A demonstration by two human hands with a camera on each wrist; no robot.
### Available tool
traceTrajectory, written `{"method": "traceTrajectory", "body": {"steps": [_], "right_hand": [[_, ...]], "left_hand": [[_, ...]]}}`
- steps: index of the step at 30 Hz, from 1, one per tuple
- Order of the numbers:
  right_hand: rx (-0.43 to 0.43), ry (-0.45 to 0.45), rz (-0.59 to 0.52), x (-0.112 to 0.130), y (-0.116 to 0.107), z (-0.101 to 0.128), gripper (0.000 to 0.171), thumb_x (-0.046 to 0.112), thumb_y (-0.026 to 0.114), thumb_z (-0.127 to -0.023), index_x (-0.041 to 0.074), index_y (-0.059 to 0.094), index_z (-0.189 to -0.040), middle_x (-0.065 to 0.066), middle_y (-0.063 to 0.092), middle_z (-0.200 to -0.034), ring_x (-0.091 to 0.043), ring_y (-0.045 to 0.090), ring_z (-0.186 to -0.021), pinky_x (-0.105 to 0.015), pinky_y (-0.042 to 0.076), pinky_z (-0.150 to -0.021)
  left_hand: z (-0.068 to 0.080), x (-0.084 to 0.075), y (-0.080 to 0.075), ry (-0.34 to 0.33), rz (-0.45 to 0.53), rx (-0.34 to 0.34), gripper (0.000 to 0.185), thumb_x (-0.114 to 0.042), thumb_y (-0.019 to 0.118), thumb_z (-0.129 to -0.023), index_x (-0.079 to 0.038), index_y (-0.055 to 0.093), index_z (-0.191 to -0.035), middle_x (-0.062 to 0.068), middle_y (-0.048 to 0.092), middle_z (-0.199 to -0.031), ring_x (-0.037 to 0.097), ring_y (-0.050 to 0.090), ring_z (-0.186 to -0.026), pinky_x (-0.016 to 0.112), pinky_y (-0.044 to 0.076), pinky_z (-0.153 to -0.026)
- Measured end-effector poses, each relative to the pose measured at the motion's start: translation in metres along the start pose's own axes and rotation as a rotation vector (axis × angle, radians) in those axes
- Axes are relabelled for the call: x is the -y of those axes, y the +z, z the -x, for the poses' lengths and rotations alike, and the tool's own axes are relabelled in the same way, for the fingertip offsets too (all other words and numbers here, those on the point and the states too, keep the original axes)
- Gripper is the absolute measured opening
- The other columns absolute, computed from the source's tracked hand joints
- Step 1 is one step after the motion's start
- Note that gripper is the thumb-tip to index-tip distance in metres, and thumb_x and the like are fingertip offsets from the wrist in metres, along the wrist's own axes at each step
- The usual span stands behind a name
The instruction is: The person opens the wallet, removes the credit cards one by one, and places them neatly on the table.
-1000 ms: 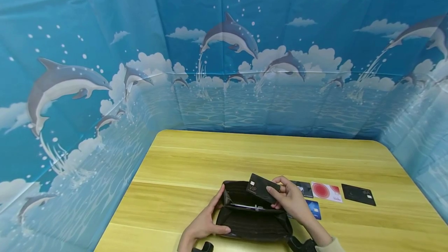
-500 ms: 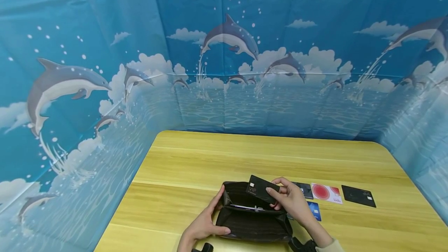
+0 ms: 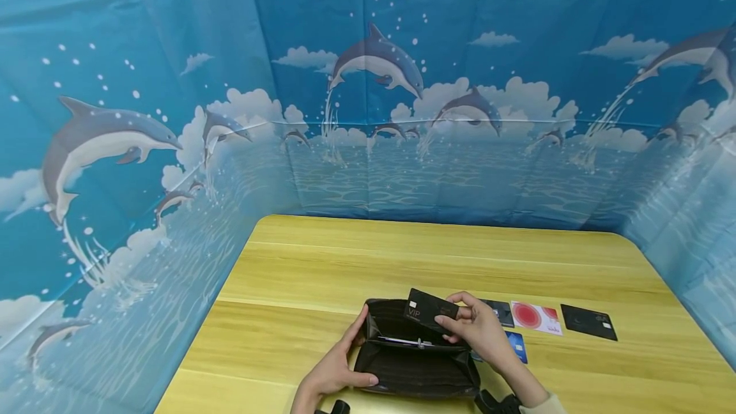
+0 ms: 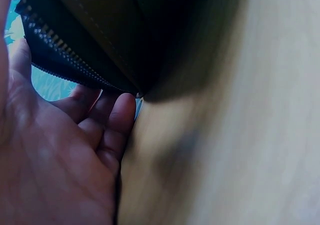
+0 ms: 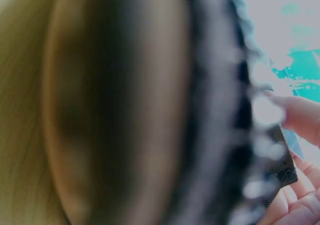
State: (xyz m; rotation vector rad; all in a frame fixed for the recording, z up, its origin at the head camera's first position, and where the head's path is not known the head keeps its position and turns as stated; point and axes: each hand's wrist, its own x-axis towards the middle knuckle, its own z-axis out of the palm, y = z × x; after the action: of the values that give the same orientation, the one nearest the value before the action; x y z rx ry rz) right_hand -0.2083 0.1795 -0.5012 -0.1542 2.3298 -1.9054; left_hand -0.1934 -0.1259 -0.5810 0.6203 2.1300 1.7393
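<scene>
A black zip wallet [image 3: 416, 377] lies spread apart near the front of the table, its inner compartments facing up. My left hand [image 3: 336, 366] grips its left end, thumb on the near flap and fingers along the far side. In the left wrist view, those fingers [image 4: 121, 116] curl at the wallet's zipper edge [image 4: 55, 42]. My right hand [image 3: 483, 335] pinches a black card marked VIP [image 3: 422, 309] between thumb and fingers, tilted over the wallet's back compartment. A pale edge and a zipper pull show inside the wallet. The wallet's zipper, blurred, fills much of the right wrist view.
Right of the wallet lie a dark card [image 3: 503, 314], a white card with a red circle [image 3: 536, 317], a black card [image 3: 589, 322] and a blue card [image 3: 518, 345], partly behind my right hand. A dolphin-printed curtain [image 3: 368, 165] surrounds the wooden table [image 3: 322, 254].
The black VIP card has shifted very slightly left and down in my right hand's pinch. My left hand and the wallet have stayed in place.
</scene>
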Motion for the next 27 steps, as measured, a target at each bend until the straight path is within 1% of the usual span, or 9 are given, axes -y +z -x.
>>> {"method": "traceTrajectory", "body": {"steps": [3,5,8,10,14,17,21,25,27], "right_hand": [[-0.011,0.007,-0.014,0.001,0.0,0.001,0.045,0.012,0.074,-0.083,-0.004,0.05,-0.118,-0.015,0.057,-0.062,-0.031,0.063,-0.056,-0.037,0.054,-0.06],[-0.033,0.018,-0.02,0.002,0.0,0.001,0.045,0.014,0.075,-0.083,-0.002,0.051,-0.117,-0.015,0.057,-0.063,-0.032,0.063,-0.056,-0.037,0.054,-0.059],[-0.058,0.03,-0.029,0.002,0.0,0.001,0.044,0.015,0.075,-0.083,-0.001,0.052,-0.117,-0.012,0.056,-0.062,-0.032,0.062,-0.056,-0.038,0.053,-0.058],[-0.071,0.048,-0.047,0.002,0.0,0.002,0.044,0.017,0.076,-0.082,0.001,0.053,-0.117,-0.01,0.05,-0.059,-0.032,0.061,-0.055,-0.038,0.054,-0.059],[-0.059,0.074,-0.084,0.002,-0.003,0.005,0.046,0.018,0.075,-0.083,0.002,0.051,-0.12,-0.008,0.05,-0.062,-0.032,0.061,-0.055,-0.04,0.054,-0.061],[-0.046,0.081,-0.115,0.002,-0.005,0.008,0.048,0.019,0.073,-0.085,0.003,0.05,-0.124,-0.007,0.049,-0.063,-0.032,0.061,-0.056,-0.041,0.053,-0.062],[-0.039,0.087,-0.154,0.004,-0.011,0.011,0.047,0.021,0.07,-0.088,0.002,0.05,-0.127,-0.004,0.043,-0.063,-0.03,0.061,-0.056,-0.042,0.053,-0.061],[-0.052,0.073,-0.178,0.002,-0.02,0.014,0.042,0.02,0.065,-0.091,-0.002,0.051,-0.124,-0.008,0.054,-0.072,-0.023,0.058,-0.052,-0.039,0.052,-0.054],[-0.064,0.067,-0.181,-0.001,-0.026,0.015,0.037,0.02,0.063,-0.093,-0.004,0.052,-0.119,-0.011,0.058,-0.077,-0.021,0.057,-0.052,-0.037,0.051,-0.051]], "left_hand": [[0.0,-0.001,0.0,0.001,0.0,0.001,0.113,-0.02,0.084,-0.073,-0.039,0.006,-0.152,0.005,0.02,-0.153,0.024,0.04,-0.118,0.029,0.031,-0.099],[0.0,-0.001,0.0,0.003,0.003,0.001,0.113,-0.019,0.084,-0.073,-0.038,0.005,-0.152,0.005,0.02,-0.153,0.024,0.041,-0.119,0.029,0.031,-0.099],[0.0,-0.001,0.001,0.01,0.0,-0.003,0.113,-0.018,0.084,-0.073,-0.038,0.005,-0.153,0.005,0.02,-0.153,0.024,0.04,-0.119,0.029,0.03,-0.1],[0.0,0.0,0.001,0.014,0.004,-0.004,0.114,-0.017,0.084,-0.073,-0.038,0.005,-0.153,0.006,0.02,-0.153,0.024,0.041,-0.119,0.029,0.031,-0.099],[0.001,0.0,0.002,0.021,0.013,-0.003,0.114,-0.016,0.084,-0.073,-0.036,0.005,-0.153,0.009,0.024,-0.151,0.025,0.042,-0.119,0.028,0.035,-0.097],[0.002,0.0,0.002,0.019,0.027,0.002,0.113,-0.015,0.083,-0.074,-0.036,0.005,-0.153,0.009,0.025,-0.15,0.025,0.042,-0.118,0.028,0.036,-0.096],[0.002,-0.001,0.002,0.017,0.018,0.007,0.113,-0.017,0.083,-0.075,-0.036,0.004,-0.153,0.007,0.021,-0.152,0.025,0.041,-0.119,0.029,0.033,-0.098],[0.001,-0.001,0.001,0.019,0.015,0.012,0.112,-0.018,0.083,-0.075,-0.036,0.004,-0.153,0.004,0.017,-0.155,0.026,0.04,-0.12,0.03,0.033,-0.098],[0.001,-0.001,0.001,0.022,0.011,0.013,0.112,-0.018,0.082,-0.075,-0.036,0.003,-0.153,0.003,0.014,-0.156,0.026,0.038,-0.123,0.029,0.032,-0.099]]}}
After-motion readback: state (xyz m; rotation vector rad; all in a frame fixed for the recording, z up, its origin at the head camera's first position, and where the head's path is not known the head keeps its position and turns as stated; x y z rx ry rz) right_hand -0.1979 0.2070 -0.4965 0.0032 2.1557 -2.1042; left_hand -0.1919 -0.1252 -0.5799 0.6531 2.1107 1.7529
